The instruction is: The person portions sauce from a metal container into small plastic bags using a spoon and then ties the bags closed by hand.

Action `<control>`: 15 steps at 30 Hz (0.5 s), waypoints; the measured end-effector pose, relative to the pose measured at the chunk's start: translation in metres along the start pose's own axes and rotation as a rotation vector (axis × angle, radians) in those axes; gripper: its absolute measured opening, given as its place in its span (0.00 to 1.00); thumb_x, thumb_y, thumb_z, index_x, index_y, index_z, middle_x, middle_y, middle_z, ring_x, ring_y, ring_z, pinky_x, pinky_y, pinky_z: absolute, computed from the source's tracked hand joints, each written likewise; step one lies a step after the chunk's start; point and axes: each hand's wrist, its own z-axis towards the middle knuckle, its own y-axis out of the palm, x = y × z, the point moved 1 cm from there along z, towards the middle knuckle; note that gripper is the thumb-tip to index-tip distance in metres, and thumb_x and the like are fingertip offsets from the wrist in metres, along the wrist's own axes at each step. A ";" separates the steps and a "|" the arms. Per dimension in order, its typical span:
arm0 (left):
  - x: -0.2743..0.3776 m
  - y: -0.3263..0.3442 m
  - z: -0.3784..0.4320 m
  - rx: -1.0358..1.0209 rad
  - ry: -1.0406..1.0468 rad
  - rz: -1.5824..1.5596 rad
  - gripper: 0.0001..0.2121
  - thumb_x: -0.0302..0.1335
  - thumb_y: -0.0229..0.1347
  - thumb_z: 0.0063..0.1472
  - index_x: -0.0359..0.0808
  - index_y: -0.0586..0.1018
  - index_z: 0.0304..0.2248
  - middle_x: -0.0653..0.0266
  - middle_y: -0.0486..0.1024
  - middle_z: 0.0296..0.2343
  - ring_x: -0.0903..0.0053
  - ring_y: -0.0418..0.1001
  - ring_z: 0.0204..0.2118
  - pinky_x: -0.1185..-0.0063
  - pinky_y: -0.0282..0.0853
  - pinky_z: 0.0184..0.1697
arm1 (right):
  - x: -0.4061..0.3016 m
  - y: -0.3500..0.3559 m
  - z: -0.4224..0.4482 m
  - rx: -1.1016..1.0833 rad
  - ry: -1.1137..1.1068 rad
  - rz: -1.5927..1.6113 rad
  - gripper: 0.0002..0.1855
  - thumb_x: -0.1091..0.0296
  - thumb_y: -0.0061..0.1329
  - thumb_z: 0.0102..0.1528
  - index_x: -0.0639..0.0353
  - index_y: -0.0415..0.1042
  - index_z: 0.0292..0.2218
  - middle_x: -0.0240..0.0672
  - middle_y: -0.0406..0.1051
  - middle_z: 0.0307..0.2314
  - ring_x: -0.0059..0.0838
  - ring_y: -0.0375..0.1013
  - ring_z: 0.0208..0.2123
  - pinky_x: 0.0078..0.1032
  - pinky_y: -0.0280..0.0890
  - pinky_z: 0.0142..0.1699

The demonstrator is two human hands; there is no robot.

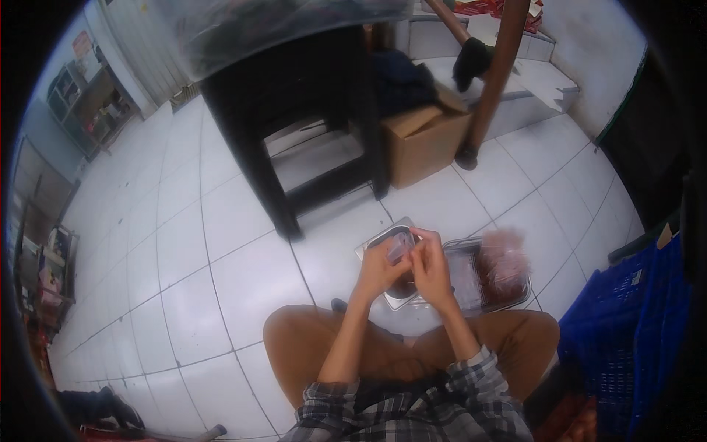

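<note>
Both hands meet over a metal tray [399, 302] on the tiled floor, before the crossed legs. My left hand [378, 271] is closed round a small clear plastic bag or pouch [399, 247]. The fingers of my right hand [429, 265] touch the same plastic piece at its right side; whether they pinch it cannot be told. The tray's contents are mostly hidden under the hands, with something dark inside. Close by on the right, a wire-rimmed tray [527, 293] holds flat clear plastic packs [464, 276] and a blurred pile of pinkish plastic packs [502, 257].
A black table or stool [326, 193] draped with clear plastic stands ahead, beside an open cardboard box [425, 149] and a brown pole [497, 83]. Tiled steps [497, 105] rise behind. Blue plastic crates [613, 331] are at the right. A shoe [124, 409] shows at lower left.
</note>
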 end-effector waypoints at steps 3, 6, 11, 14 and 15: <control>-0.003 -0.001 -0.001 0.092 0.038 0.038 0.07 0.27 0.59 0.51 0.34 0.75 0.27 0.70 0.72 0.21 0.86 0.67 0.24 0.83 0.65 0.29 | -0.006 0.009 0.002 0.136 -0.250 -0.482 0.22 0.83 0.38 0.59 0.62 0.62 0.54 0.37 0.66 0.28 0.31 0.67 0.30 0.23 0.64 0.37; -0.001 -0.001 -0.001 0.176 0.060 0.065 0.07 0.28 0.59 0.51 0.33 0.76 0.27 0.67 0.72 0.19 0.85 0.68 0.23 0.82 0.66 0.28 | -0.006 0.008 0.006 0.220 -0.259 -0.618 0.22 0.85 0.39 0.56 0.62 0.65 0.52 0.42 0.68 0.29 0.44 0.67 0.32 0.32 0.65 0.39; 0.004 0.000 -0.002 0.383 -0.017 0.172 0.09 0.30 0.59 0.50 0.32 0.75 0.26 0.64 0.74 0.17 0.82 0.69 0.21 0.80 0.67 0.27 | -0.006 0.009 -0.002 0.172 -0.589 -1.100 0.26 0.83 0.46 0.51 0.56 0.68 0.51 0.44 0.72 0.34 0.47 0.70 0.42 0.35 0.67 0.42; 0.009 -0.001 -0.001 0.353 -0.065 0.148 0.11 0.30 0.59 0.50 0.30 0.76 0.29 0.57 0.76 0.19 0.72 0.74 0.21 0.77 0.69 0.28 | 0.006 0.005 0.003 0.294 -0.697 -1.078 0.26 0.82 0.48 0.50 0.53 0.69 0.51 0.42 0.74 0.31 0.46 0.74 0.37 0.35 0.69 0.38; 0.008 -0.002 -0.001 0.313 -0.052 0.137 0.10 0.30 0.59 0.50 0.31 0.76 0.28 0.60 0.75 0.19 0.76 0.73 0.21 0.78 0.68 0.27 | 0.010 0.004 0.002 0.294 -0.695 -1.082 0.26 0.82 0.48 0.50 0.53 0.69 0.51 0.42 0.74 0.31 0.46 0.74 0.37 0.35 0.69 0.38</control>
